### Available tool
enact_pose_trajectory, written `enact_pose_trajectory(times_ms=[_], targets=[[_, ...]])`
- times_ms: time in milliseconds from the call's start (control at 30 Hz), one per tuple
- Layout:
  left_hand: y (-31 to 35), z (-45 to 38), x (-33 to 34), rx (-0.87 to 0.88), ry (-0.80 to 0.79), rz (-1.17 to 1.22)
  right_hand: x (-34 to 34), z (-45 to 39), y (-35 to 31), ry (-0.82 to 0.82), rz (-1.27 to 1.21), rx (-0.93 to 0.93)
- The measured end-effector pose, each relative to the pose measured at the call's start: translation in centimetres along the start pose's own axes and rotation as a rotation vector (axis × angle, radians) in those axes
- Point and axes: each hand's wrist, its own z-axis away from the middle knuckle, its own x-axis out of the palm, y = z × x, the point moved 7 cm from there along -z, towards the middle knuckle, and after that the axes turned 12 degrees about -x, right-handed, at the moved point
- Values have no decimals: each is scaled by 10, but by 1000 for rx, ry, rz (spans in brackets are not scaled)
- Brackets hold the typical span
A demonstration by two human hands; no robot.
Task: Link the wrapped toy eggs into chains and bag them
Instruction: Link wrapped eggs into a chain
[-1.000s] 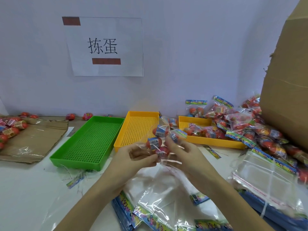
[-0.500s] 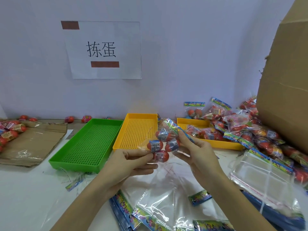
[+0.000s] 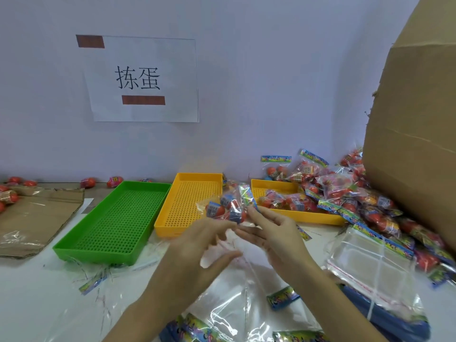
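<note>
Green tray [image 3: 111, 218]: perforated plastic, slight sheen. Yellow tray [image 3: 192, 206]: same perforated plastic. Wrapped eggs [image 3: 227, 207]: glossy, crinkled clear film. Empty bags [image 3: 370, 270], near right: clear, shiny film. Box [image 3: 414, 144], right: matt brown cardboard, torn rough edge. Wall sign [image 3: 143, 80]: matt white paper. Bench [image 3: 37, 292]: smooth white.

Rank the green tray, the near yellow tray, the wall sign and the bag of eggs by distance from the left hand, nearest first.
1. Bag of eggs: just above the left hand.
2. Near yellow tray: just behind.
3. Green tray: left.
4. Wall sign: far up.
</note>
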Motion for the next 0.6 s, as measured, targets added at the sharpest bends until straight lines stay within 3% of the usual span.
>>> enact_pose_trajectory(times_ms=[100, 367, 600], targets=[[11, 6, 14, 140, -9, -210, 11, 7, 5, -60, -11, 42], [12, 9, 23, 183, -84, -354, 32, 23, 21, -114, -113, 206], [15, 11, 25, 319, -168, -270, 34, 23, 19, -155, -130, 198]])
